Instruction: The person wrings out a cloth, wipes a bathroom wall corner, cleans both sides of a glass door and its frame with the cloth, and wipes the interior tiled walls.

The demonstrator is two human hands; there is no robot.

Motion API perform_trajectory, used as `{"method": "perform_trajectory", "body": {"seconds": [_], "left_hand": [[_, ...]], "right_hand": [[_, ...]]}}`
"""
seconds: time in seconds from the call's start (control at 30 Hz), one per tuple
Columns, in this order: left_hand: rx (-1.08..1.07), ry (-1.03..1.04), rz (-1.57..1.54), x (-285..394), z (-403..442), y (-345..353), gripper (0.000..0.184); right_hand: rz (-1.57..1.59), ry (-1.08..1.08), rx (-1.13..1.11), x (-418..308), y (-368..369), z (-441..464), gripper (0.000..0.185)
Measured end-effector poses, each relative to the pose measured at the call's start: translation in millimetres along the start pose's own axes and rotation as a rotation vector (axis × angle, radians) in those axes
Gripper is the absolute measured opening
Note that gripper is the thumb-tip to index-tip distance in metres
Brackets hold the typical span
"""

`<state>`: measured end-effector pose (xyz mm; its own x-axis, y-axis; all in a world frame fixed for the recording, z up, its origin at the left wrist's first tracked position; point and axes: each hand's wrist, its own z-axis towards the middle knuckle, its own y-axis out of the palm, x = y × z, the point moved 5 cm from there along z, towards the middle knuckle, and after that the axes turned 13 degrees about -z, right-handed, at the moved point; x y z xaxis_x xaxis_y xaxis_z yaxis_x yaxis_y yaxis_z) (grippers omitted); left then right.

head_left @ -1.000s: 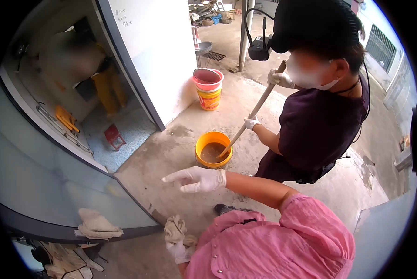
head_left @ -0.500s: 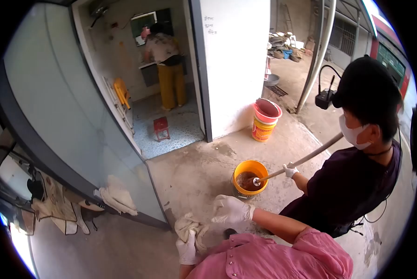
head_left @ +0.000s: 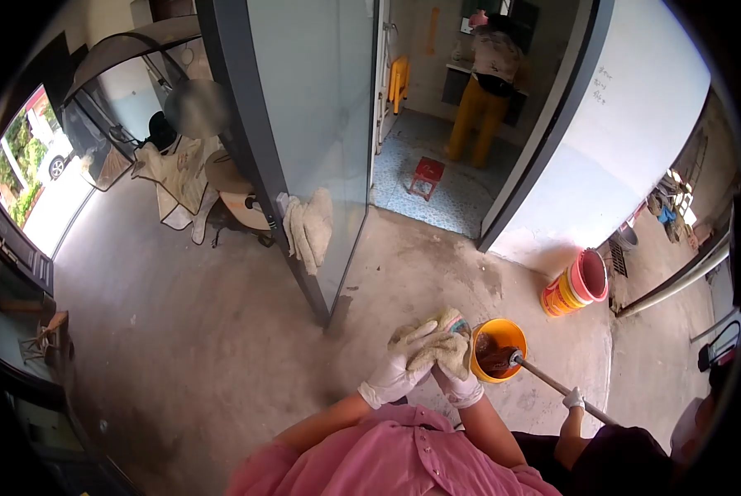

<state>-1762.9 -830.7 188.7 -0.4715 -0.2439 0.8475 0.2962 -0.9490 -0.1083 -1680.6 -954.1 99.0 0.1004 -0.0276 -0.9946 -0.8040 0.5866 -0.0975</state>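
A beige cloth [head_left: 445, 335] is bunched between my two hands, held out in front of my pink shirt. My left hand [head_left: 397, 368], in a white glove, is closed over its left side. My right hand [head_left: 460, 387], gloved too, grips it from the right, though some of its fingers are hidden by the folds. Just right of the cloth stands a yellow bucket [head_left: 476, 368] with brownish liquid and a dark mop head [head_left: 494, 357] inside. Another person's gloved hand [head_left: 575, 400] holds the mop's handle [head_left: 552, 380].
A second cloth [head_left: 308, 230] hangs on the edge of the glass door [head_left: 304, 107]. Stacked buckets [head_left: 573, 285] stand by the white wall. Through the doorway are a red stool [head_left: 426, 176] and a person [head_left: 486, 91]. An electric scooter [head_left: 238, 194] is parked left.
My view has swung left. My right hand, apart from the cloth before, has joined my left hand on it. The mop has stayed in the yellow bucket.
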Motion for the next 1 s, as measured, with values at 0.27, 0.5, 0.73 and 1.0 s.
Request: {"method": "perform_trajectory", "body": {"seconds": [0.27, 0.5, 0.73, 1.0], "left_hand": [[0.689, 0.050, -0.371, 59.9, 53.2, -162.9, 0.043], [0.778, 0.587, 0.471, 157.6, 149.9, -267.0, 0.051], [0.416, 0.533, 1.200, 58.1, 198.3, -285.6, 0.053], [0.371, 0.167, 0.958, -100.9, 104.3, -296.0, 0.035]], "right_hand": [[0.506, 0.168, -0.035, -1.2, -39.0, 4.9, 0.061], [0.472, 0.391, 0.134, 46.9, -78.0, 4.9, 0.045], [0.439, 0.495, 0.252, 98.2, -57.4, 30.4, 0.053], [0.296, 0.566, 0.418, 107.1, 20.6, 86.1, 0.048]]}}
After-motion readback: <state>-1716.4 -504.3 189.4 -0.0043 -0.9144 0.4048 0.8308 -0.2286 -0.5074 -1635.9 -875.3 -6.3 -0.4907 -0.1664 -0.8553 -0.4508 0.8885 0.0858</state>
